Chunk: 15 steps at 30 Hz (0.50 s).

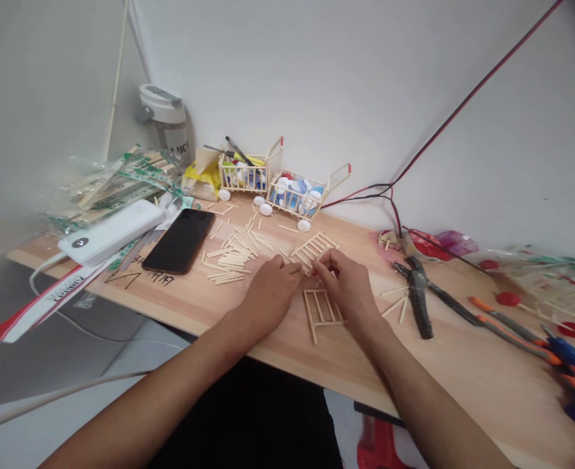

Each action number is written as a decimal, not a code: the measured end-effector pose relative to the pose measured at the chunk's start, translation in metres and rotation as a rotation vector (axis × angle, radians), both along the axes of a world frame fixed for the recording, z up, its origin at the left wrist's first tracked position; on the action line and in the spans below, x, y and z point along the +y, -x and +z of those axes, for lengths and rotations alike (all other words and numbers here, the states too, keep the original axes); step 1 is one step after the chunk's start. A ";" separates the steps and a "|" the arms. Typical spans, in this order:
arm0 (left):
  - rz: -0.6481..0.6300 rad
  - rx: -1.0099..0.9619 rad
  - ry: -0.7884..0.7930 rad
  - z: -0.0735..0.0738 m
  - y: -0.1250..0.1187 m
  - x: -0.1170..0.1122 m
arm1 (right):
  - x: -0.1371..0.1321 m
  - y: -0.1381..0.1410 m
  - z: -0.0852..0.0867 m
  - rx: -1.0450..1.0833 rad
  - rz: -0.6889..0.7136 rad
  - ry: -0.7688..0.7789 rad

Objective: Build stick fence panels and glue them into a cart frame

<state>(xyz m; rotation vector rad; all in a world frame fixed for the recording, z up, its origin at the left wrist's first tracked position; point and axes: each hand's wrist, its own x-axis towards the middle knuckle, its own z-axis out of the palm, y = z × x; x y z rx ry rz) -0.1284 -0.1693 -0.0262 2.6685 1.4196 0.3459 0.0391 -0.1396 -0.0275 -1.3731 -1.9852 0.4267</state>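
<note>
Wooden stick lattice panel [314, 249] lay on the table [454, 378] between the hands, pinched at its near end by the right hand [347, 286], a hold that apparently steadied it. Whether the curled left hand [270, 293] gripped it could not be told. A second panel [323, 314] lay flat just nearer.

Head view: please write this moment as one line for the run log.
left hand at stick panel | right hand at stick panel | near: pliers

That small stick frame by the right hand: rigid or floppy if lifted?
The stick frame is probably very light, being thin wooden sticks. It likely lifts as one rigid piece, but the slender joints look fragile if twisted. Lying flat, it seems unlikely to roll.
</note>
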 end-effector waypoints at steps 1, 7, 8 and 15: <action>-0.001 0.000 0.000 0.000 0.000 0.000 | 0.000 0.000 0.000 -0.001 -0.002 0.002; -0.018 -0.073 -0.032 0.004 0.002 -0.001 | 0.001 -0.001 -0.002 0.006 0.012 0.003; -0.015 -0.096 -0.047 0.006 0.002 -0.001 | 0.001 -0.001 -0.002 0.010 0.015 0.005; 0.141 -0.440 -0.304 0.030 0.002 0.019 | 0.001 -0.001 -0.003 -0.003 -0.012 0.024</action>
